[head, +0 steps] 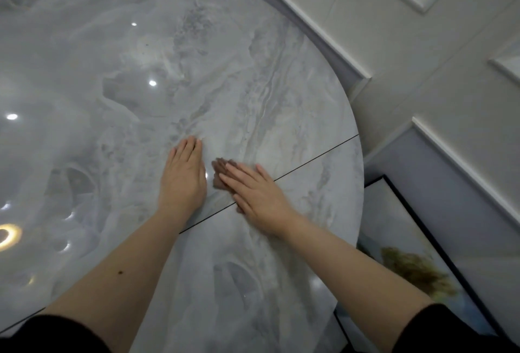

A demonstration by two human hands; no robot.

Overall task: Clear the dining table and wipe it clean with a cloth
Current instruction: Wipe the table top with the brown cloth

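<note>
Near the frame's centre, a brown cloth (221,174) is pressed flat on the marble table (281,85) under the right hand (259,198)'s straight fingers. The left hand (183,177) is laid flat beside it. Soft and light, the cloth is best pinned under the palm.

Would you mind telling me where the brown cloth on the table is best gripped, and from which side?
Probably by the bunched edge of the brown cloth that pokes out past the right hand, pinched from above on its left side. The rest lies flat under that hand's straight fingers on the table, offering nothing to pinch.
</note>
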